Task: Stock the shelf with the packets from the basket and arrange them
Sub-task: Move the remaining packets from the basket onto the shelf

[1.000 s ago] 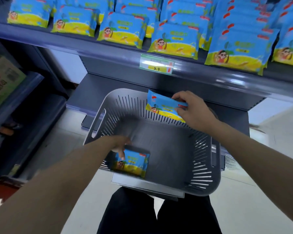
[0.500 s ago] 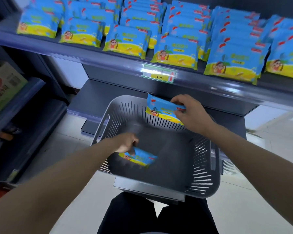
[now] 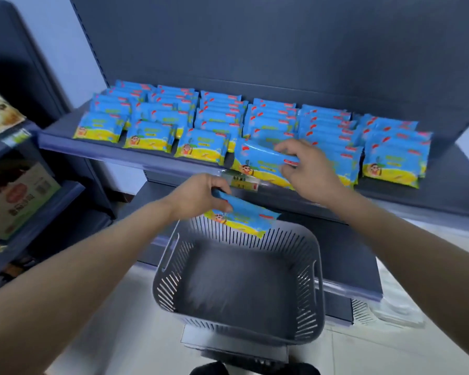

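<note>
- Shelf edge runs above the basket, beyond its far rim.
- Basket's grey floor shows in full.
- Left hand grips a packet just over the basket's far rim.
- Right hand grips another packet higher, against the packet rows.
- Boxes stand left of the basket.

light: even, cool, dim below | blur: slight motion softness throughout | edges: wide-angle bending

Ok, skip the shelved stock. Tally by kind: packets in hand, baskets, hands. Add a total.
Packets in hand: 2 (left-hand packet, right-hand packet)
Baskets: 1 (grey basket, no packet inside)
Hands: 2 (left hand, right hand)
Total: 5
</note>
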